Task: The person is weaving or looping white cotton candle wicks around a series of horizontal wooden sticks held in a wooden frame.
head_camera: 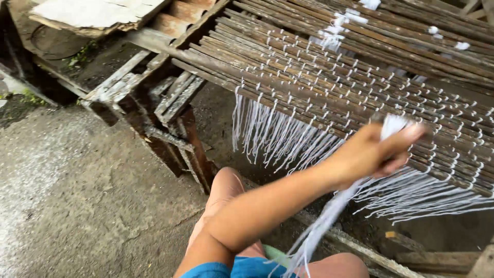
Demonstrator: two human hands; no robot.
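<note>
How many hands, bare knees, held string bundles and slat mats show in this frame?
left hand, closed on the bundle: 1
bare knees: 2
bundle of white strings: 1
slat mat tied with white string: 1
Total: 5

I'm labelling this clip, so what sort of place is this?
Probably a rough outdoor or open-shed weaving workshop: a mat of thin brown sticks laced with white string lies on a weathered wooden frame over a bare concrete floor, and one hand grips a bundle of white strings.
</note>
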